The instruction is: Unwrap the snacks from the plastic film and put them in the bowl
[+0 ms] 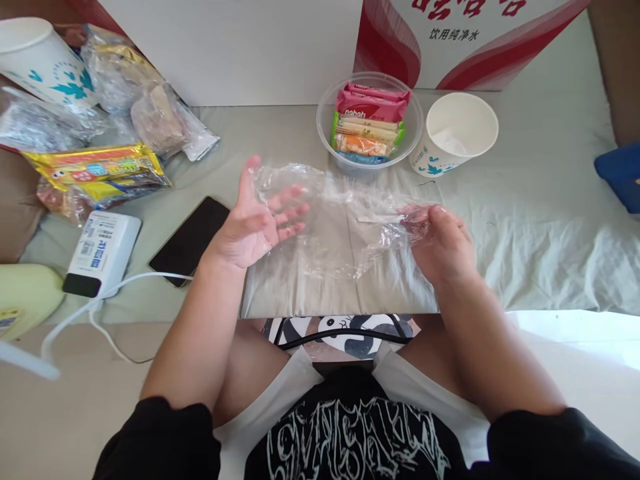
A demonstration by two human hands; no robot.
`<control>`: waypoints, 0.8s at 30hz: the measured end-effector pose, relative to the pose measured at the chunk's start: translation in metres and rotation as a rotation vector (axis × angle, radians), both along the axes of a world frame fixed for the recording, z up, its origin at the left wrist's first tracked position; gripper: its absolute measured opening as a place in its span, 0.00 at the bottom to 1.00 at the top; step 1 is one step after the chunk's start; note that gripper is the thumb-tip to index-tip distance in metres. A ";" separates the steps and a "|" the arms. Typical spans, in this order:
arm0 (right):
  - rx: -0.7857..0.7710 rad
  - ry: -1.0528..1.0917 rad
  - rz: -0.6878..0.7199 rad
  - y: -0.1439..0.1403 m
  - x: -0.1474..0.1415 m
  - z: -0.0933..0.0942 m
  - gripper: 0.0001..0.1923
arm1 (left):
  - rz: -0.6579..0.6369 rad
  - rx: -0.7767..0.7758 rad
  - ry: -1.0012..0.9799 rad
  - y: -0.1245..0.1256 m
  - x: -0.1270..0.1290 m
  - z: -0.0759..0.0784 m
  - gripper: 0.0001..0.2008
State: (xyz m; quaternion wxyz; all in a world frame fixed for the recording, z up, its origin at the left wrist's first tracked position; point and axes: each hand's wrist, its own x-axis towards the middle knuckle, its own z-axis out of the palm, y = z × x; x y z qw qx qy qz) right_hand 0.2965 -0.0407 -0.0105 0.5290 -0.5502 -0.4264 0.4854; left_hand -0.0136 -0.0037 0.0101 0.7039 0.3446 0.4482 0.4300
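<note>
We see both hands raised over a grey-green sheet (525, 220) that covers the bench, with a clear plastic bag (340, 227) stretched between them. The left hand (260, 223) is open, palm turned up and to the right, its fingers (293, 213) spread and lying inside or behind the bag's left edge, so the film shows over them. The right hand (440, 243) is closed, pinching the crumpled right end of the bag between thumb and fingertips. The bag hangs just above the near middle of the sheet, wrinkled and see-through. Just beyond it, on the far side, stands a clear plastic bowl (327, 110) filled with wrapped snack packets (370, 123), and right beside the bowl on its right is a white paper cup (460, 133), tilted with its mouth toward us. To the left of the left hand a dark phone (193, 240) lies flat, and farther left a white charger box (103, 250) with a white cable (120, 290) running toward the near edge. At the far left we see yellow snack packs (97, 167), several crinkled clear bags (140, 107) and a second paper cup (43, 60) lying on its side. A white carton with red markings (400, 33) stands at the far edge of the sheet.
</note>
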 end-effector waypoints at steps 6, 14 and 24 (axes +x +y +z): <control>-0.007 0.005 -0.115 0.000 0.002 -0.005 0.19 | 0.047 -0.012 0.223 -0.005 0.000 -0.007 0.32; -0.078 -0.041 -0.007 -0.006 -0.006 0.005 0.20 | 0.225 0.138 0.255 0.005 0.005 -0.018 0.31; 0.320 -0.237 -0.132 -0.009 0.010 0.008 0.19 | 0.416 0.625 0.370 -0.004 -0.003 -0.015 0.19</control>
